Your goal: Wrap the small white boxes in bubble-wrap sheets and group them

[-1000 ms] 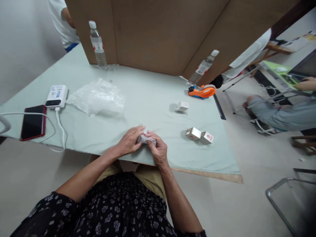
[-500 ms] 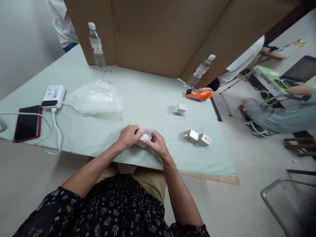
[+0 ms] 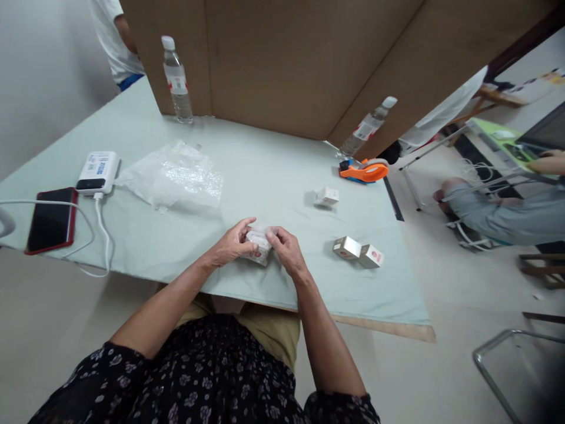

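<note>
Close to the table's front edge, a small box in bubble wrap (image 3: 258,248) sits between my hands; a red mark shows through the clear wrap. My left hand (image 3: 233,241) grips it from the left, thumb along its near side. At its upper right, my right hand (image 3: 286,248) pinches the wrap between thumb and fingers. Two small box-shaped cartons, a silvery carton (image 3: 346,248) and a carton with a red mark (image 3: 371,257), stand side by side to the right. Behind them is another small white box (image 3: 326,196), apparently wrapped too.
A loose bubble wrap sheet (image 3: 176,176) lies left of centre. An orange tape dispenser (image 3: 364,171) and a water bottle (image 3: 366,128) stand at the back right, another bottle (image 3: 177,82) at the back left. A power bank (image 3: 97,171) is cabled beside a phone (image 3: 52,221). Cardboard (image 3: 273,65) walls the back.
The wrapped box has turned in my hands, so more of its printed side shows. My right hand has shifted to the wrap's upper edge. The view has shifted slightly.
</note>
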A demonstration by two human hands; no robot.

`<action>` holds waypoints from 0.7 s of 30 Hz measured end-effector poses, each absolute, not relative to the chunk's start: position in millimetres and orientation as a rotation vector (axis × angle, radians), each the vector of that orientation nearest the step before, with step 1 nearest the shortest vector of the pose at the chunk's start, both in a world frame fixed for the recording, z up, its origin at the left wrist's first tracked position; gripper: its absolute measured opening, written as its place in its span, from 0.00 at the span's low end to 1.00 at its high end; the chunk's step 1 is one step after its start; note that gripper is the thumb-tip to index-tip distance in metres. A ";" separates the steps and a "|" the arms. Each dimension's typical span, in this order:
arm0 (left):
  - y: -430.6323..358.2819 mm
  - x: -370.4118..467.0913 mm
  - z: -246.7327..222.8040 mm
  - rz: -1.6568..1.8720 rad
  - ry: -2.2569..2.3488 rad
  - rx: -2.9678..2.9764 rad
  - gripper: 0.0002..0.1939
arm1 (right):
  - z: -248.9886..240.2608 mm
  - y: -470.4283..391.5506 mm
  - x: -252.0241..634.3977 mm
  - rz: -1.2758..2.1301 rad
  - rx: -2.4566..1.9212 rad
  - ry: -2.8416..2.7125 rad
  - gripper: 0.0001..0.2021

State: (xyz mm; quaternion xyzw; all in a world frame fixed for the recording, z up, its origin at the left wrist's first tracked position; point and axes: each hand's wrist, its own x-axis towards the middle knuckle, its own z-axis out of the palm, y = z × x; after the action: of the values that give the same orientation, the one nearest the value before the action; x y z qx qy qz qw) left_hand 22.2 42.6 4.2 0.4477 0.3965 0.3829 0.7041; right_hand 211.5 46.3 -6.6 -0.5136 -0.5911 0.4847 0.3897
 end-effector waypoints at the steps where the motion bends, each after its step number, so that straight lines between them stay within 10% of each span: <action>1: 42.7 22.4 3.1 0.854 0.877 0.988 0.47 | -6.6 50.5 210.7 1.217 -1.314 -1.486 0.19; 21: 44.0 21.9 -1.8 0.870 0.834 1.014 0.47 | 9.9 90.8 190.2 1.273 -1.281 -1.383 0.12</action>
State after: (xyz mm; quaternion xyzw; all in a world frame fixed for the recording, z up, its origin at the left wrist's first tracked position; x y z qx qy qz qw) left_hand 21.9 44.0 -1.8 0.4564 0.3750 0.3912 0.7057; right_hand 190.2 90.8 9.9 -0.5112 -0.5517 0.5078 0.4201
